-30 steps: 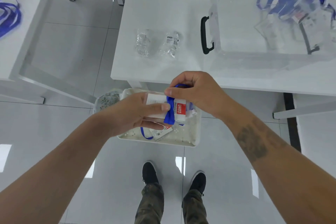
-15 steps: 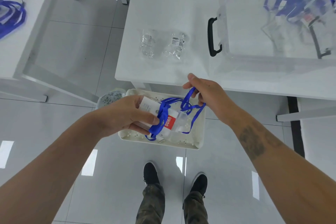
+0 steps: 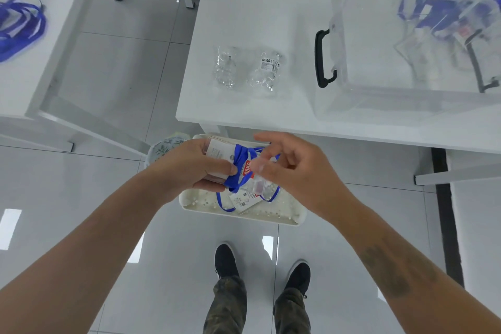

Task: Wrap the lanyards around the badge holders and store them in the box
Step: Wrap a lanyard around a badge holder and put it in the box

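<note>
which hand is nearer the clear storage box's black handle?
Right. The right hand is below the black handle, slightly to its left; the left hand, gripping the badge holder, sits further left.

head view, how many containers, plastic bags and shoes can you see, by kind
clear box: 1
white tray: 1
plastic bags on the table: 2
black shoes: 2
total: 6
</note>
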A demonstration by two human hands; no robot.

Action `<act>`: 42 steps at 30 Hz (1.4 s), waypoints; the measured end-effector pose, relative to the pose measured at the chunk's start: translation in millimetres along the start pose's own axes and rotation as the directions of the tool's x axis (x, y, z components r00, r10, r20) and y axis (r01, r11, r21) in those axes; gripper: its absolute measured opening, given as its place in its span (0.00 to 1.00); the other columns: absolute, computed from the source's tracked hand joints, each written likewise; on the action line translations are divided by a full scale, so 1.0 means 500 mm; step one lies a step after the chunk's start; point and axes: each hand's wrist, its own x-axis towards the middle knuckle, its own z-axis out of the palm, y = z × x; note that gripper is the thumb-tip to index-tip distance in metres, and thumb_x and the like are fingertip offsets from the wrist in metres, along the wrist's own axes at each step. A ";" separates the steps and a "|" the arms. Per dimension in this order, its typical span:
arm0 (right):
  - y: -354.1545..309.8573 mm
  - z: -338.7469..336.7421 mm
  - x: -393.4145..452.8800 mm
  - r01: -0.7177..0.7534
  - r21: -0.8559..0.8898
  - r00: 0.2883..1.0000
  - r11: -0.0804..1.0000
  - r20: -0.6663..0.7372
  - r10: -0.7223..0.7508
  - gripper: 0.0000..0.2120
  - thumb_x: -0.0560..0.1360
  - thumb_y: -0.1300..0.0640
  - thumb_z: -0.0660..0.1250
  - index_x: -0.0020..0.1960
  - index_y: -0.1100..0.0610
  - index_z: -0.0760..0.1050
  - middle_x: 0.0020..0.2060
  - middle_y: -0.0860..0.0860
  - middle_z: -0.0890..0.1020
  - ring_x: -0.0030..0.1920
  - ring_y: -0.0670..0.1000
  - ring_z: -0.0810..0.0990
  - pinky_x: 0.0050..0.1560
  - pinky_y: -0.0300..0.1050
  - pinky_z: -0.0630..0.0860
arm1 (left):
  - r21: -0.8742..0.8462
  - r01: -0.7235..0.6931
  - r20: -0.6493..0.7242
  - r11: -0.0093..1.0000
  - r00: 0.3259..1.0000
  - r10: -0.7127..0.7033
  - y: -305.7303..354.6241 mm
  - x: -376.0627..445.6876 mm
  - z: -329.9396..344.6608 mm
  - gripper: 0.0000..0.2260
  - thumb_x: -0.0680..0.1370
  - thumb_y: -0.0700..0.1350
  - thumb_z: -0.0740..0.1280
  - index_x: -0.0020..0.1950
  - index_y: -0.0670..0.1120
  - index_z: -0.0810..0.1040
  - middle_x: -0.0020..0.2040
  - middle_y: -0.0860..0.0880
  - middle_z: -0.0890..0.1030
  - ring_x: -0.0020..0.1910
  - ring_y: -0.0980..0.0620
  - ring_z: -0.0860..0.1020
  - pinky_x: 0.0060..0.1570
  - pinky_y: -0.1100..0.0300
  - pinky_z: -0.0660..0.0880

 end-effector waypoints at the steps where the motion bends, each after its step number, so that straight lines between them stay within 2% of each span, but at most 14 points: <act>1: -0.005 0.001 0.000 0.010 -0.010 0.999 1.000 0.053 -0.010 0.19 0.70 0.48 0.75 0.60 0.41 0.77 0.42 0.44 0.83 0.32 0.51 0.71 0.35 0.39 0.73 | 0.003 -0.005 -0.001 1.000 1.000 0.005 0.000 0.000 0.001 0.15 0.72 0.34 0.74 0.56 0.47 0.79 0.47 0.45 0.87 0.44 0.48 0.86 0.40 0.57 0.83; 3: -0.005 -0.002 0.006 0.018 -0.073 0.996 0.997 0.088 -0.011 0.18 0.69 0.53 0.77 0.56 0.41 0.79 0.39 0.42 0.83 0.31 0.47 0.69 0.35 0.37 0.71 | 0.009 -0.014 0.005 1.000 1.000 0.014 0.000 0.000 0.001 0.15 0.72 0.34 0.74 0.56 0.46 0.79 0.47 0.45 0.87 0.45 0.47 0.86 0.42 0.56 0.83; 6: -0.003 -0.013 0.021 0.004 -0.150 1.000 0.989 0.024 -0.001 0.12 0.71 0.56 0.76 0.50 0.42 0.82 0.35 0.38 0.82 0.30 0.42 0.70 0.35 0.36 0.71 | 0.037 -0.020 0.027 0.999 0.999 0.019 0.000 -0.003 0.005 0.15 0.72 0.35 0.74 0.55 0.48 0.79 0.46 0.47 0.87 0.45 0.48 0.86 0.40 0.57 0.83; 10: -0.007 -0.028 0.034 0.097 -0.326 0.989 0.940 0.138 -0.054 0.20 0.68 0.50 0.78 0.56 0.34 0.77 0.46 0.40 0.78 0.35 0.42 0.73 0.42 0.37 0.75 | 0.041 -0.029 0.042 0.999 0.999 0.027 -0.001 -0.005 0.009 0.15 0.72 0.35 0.74 0.56 0.46 0.79 0.47 0.46 0.87 0.46 0.47 0.86 0.43 0.56 0.83; 12: -0.009 -0.032 0.040 0.127 -0.403 0.984 0.906 0.167 -0.064 0.14 0.68 0.49 0.77 0.51 0.38 0.81 0.45 0.43 0.77 0.36 0.43 0.73 0.40 0.36 0.73 | 0.035 -0.032 0.063 0.999 0.998 0.030 -0.001 -0.005 0.009 0.15 0.73 0.35 0.74 0.57 0.47 0.79 0.48 0.46 0.87 0.47 0.47 0.86 0.43 0.55 0.83; 15: -0.011 -0.039 0.049 0.099 -0.361 0.993 0.927 0.097 -0.068 0.03 0.71 0.52 0.75 0.42 0.45 0.84 0.39 0.43 0.80 0.34 0.42 0.74 0.37 0.32 0.69 | 0.035 -0.033 0.093 0.999 0.995 0.030 0.000 -0.009 0.007 0.15 0.72 0.36 0.75 0.56 0.47 0.79 0.48 0.46 0.87 0.47 0.47 0.86 0.41 0.57 0.83; 17: -0.012 -0.045 0.054 0.044 -0.279 0.998 0.959 0.057 -0.029 0.02 0.71 0.54 0.76 0.41 0.48 0.84 0.36 0.41 0.82 0.34 0.40 0.77 0.35 0.31 0.70 | 0.031 -0.038 0.127 0.999 0.991 0.034 -0.001 -0.011 0.006 0.16 0.72 0.37 0.75 0.57 0.47 0.79 0.50 0.46 0.87 0.49 0.47 0.86 0.42 0.57 0.83; 20: -0.010 -0.047 0.062 -0.044 -0.092 0.999 0.995 -0.004 0.043 0.05 0.68 0.58 0.78 0.41 0.51 0.83 0.35 0.45 0.85 0.38 0.43 0.83 0.34 0.32 0.75 | 0.017 -0.054 0.185 0.998 0.981 0.050 0.001 -0.013 0.008 0.17 0.73 0.37 0.74 0.60 0.47 0.78 0.52 0.46 0.86 0.51 0.46 0.85 0.46 0.56 0.83; 26: 0.010 -0.041 0.062 -0.120 0.127 0.991 0.985 -0.045 0.127 0.04 0.69 0.60 0.77 0.41 0.56 0.82 0.37 0.52 0.86 0.38 0.50 0.84 0.37 0.40 0.79 | -0.046 -0.051 0.229 0.998 0.972 0.060 0.003 -0.014 0.009 0.23 0.67 0.42 0.75 0.61 0.48 0.77 0.54 0.46 0.86 0.53 0.45 0.84 0.45 0.57 0.83; 30: 0.027 -0.035 0.049 -0.167 0.088 0.983 0.982 -0.061 0.172 0.04 0.70 0.55 0.76 0.41 0.55 0.84 0.37 0.53 0.86 0.35 0.50 0.84 0.39 0.47 0.80 | -0.094 -0.023 0.209 0.995 0.977 0.042 -0.011 -0.010 0.016 0.25 0.66 0.42 0.75 0.62 0.47 0.77 0.54 0.46 0.85 0.53 0.44 0.84 0.50 0.51 0.82; 34: 0.013 -0.047 0.032 -0.144 -0.059 0.987 0.988 -0.077 0.139 0.06 0.72 0.51 0.73 0.41 0.53 0.84 0.35 0.47 0.86 0.32 0.43 0.81 0.34 0.37 0.77 | -0.128 -0.026 0.168 0.991 0.985 0.047 -0.012 -0.008 0.029 0.26 0.65 0.43 0.76 0.63 0.46 0.77 0.54 0.44 0.86 0.52 0.44 0.85 0.50 0.51 0.83; 37: -0.017 -0.075 0.022 -0.131 -0.116 0.991 0.984 -0.028 0.129 0.03 0.73 0.52 0.73 0.45 0.50 0.84 0.37 0.47 0.86 0.34 0.42 0.80 0.37 0.37 0.79 | -0.148 -0.070 0.137 0.987 0.986 0.091 0.004 -0.012 0.036 0.24 0.65 0.43 0.76 0.61 0.45 0.78 0.52 0.44 0.86 0.51 0.43 0.85 0.48 0.53 0.83; 40: -0.052 -0.103 0.017 -0.131 -0.181 0.989 0.975 0.049 0.142 0.06 0.75 0.57 0.71 0.51 0.49 0.83 0.35 0.43 0.84 0.32 0.45 0.80 0.39 0.39 0.81 | -0.153 -0.104 0.114 0.983 0.986 0.122 0.027 -0.018 0.041 0.20 0.68 0.41 0.76 0.59 0.45 0.80 0.51 0.44 0.86 0.49 0.44 0.85 0.44 0.56 0.84; 42: -0.076 -0.116 0.016 -0.119 -0.204 0.991 0.972 0.043 0.130 0.07 0.76 0.59 0.70 0.53 0.51 0.83 0.33 0.42 0.82 0.31 0.46 0.79 0.38 0.40 0.81 | -0.132 -0.134 0.111 0.982 0.983 0.149 0.046 -0.023 0.042 0.16 0.71 0.39 0.75 0.58 0.45 0.80 0.51 0.44 0.86 0.49 0.44 0.85 0.41 0.59 0.83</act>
